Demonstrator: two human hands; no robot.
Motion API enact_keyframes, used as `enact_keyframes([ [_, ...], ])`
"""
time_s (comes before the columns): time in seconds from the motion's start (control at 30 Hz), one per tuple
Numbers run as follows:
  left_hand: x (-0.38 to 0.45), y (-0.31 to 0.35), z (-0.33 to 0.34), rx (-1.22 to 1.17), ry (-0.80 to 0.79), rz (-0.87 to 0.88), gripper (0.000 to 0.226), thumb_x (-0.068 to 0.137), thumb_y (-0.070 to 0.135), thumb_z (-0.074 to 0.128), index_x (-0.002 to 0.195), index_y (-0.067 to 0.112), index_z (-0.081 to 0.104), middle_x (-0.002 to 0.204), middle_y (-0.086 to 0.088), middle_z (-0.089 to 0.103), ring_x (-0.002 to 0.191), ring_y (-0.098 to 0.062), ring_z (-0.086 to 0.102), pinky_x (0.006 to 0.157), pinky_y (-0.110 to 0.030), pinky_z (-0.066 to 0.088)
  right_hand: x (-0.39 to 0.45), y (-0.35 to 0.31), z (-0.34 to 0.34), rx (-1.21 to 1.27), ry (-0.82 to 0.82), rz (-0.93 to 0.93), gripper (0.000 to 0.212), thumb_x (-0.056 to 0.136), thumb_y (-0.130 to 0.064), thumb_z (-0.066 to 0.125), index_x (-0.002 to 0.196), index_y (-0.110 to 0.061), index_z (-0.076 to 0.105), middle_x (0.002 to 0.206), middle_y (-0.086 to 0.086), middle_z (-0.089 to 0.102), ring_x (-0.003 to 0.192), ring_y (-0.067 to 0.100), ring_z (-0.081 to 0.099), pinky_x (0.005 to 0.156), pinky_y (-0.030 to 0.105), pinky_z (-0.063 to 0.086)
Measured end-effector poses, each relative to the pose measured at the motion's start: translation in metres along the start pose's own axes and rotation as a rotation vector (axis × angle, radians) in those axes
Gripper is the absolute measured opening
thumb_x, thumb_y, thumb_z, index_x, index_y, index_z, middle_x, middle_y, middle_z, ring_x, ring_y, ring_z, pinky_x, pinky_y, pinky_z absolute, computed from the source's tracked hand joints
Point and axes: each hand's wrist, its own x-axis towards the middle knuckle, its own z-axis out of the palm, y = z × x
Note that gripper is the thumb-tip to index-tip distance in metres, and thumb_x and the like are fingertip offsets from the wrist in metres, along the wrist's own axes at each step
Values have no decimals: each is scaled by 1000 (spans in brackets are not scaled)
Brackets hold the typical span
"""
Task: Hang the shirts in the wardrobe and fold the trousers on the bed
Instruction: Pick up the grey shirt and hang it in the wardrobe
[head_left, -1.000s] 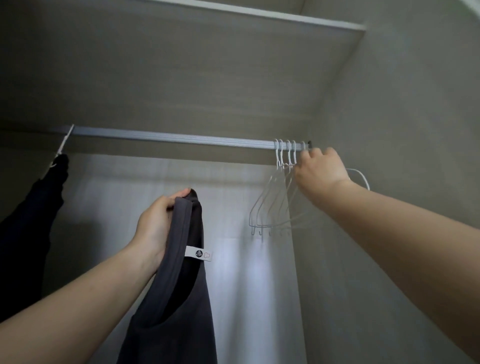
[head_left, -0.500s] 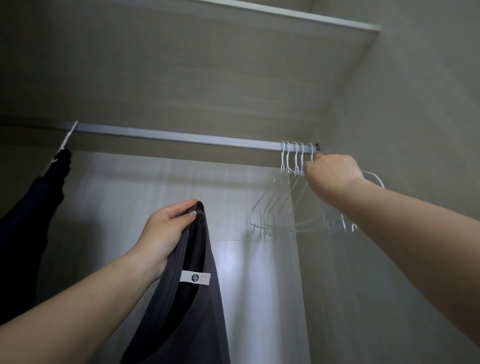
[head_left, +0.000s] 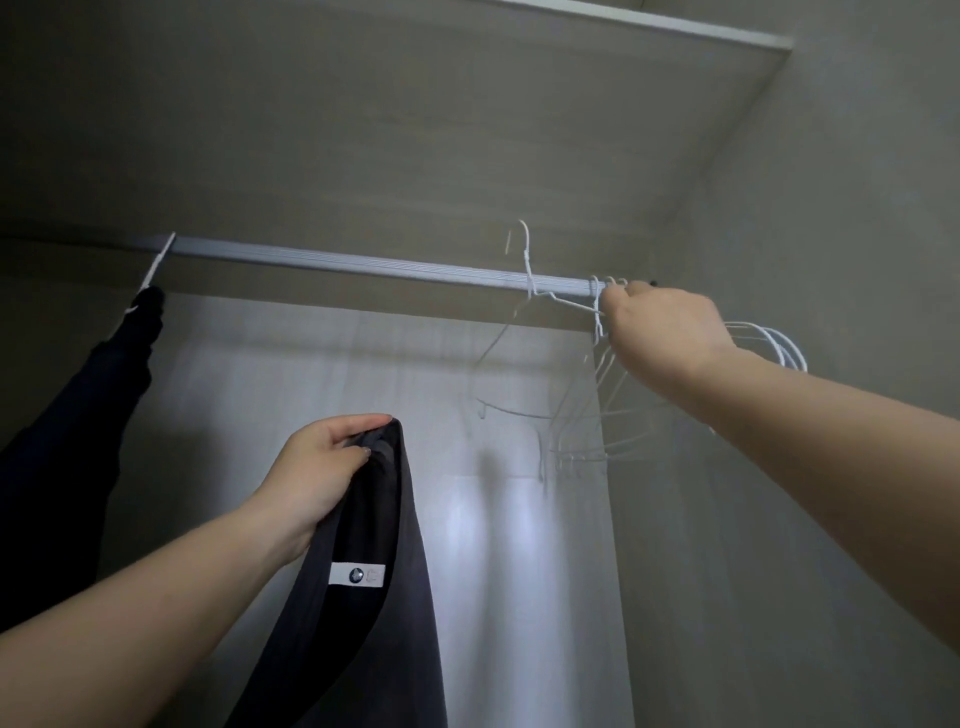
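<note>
One dark garment (head_left: 78, 415) already hangs at the rail's (head_left: 363, 265) far left, while the left hand (head_left: 317, 467) grips the grey shirt (head_left: 374, 597) by its collar, unhung, and the right hand (head_left: 660, 332) clutches a white hanger (head_left: 530, 291) lifted clear of the rail; trousers and bed are out of view.

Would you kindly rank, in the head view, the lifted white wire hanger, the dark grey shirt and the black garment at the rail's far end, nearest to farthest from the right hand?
1. Lifted white wire hanger: held by the right hand, its hook clear above the rail.
2. Dark grey shirt: lower centre, gripped by the left hand.
3. Black garment: hanging at the rail's far left end.
</note>
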Motion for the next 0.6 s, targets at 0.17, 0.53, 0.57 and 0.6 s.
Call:
enact_keyframes([
  [0.17, 0, -14, -21, 146, 74, -20, 48, 89, -11, 40, 88, 25, 72, 98, -2, 73, 83, -16, 67, 71, -25, 52, -17, -18, 0, 24, -6, -156, 18, 93, -8, 44, 111, -9, 43, 101, 14, 53, 87, 35, 58, 55, 34, 31],
  [0.53, -29, -50, -92, 1019, -79, 204, 47, 80, -19, 39, 99, 7, 74, 113, -10, 65, 109, -26, 58, 93, -19, 37, -94, -81, 29, 380, -82, -205, 34, 96, -17, 39, 129, -22, 44, 110, 10, 58, 87, 38, 59, 64, 35, 40],
  [0.57, -32, -55, -98, 1101, -128, 209, 47, 80, -18, 41, 102, 7, 73, 117, -11, 64, 112, -27, 57, 97, -21, 37, -104, -87, 32, 404, -102, -212, 36, 97, -17, 38, 131, -24, 44, 111, 9, 59, 87, 37, 59, 64, 35, 41],
  [0.6, -35, -60, -105, 1181, -174, 199, 46, 81, -16, 41, 106, 8, 72, 121, -9, 62, 114, -26, 56, 101, -26, 38, -113, -92, 35, 430, -120, -215, 37, 97, -17, 38, 133, -25, 44, 112, 8, 60, 88, 36, 59, 63, 34, 40],
])
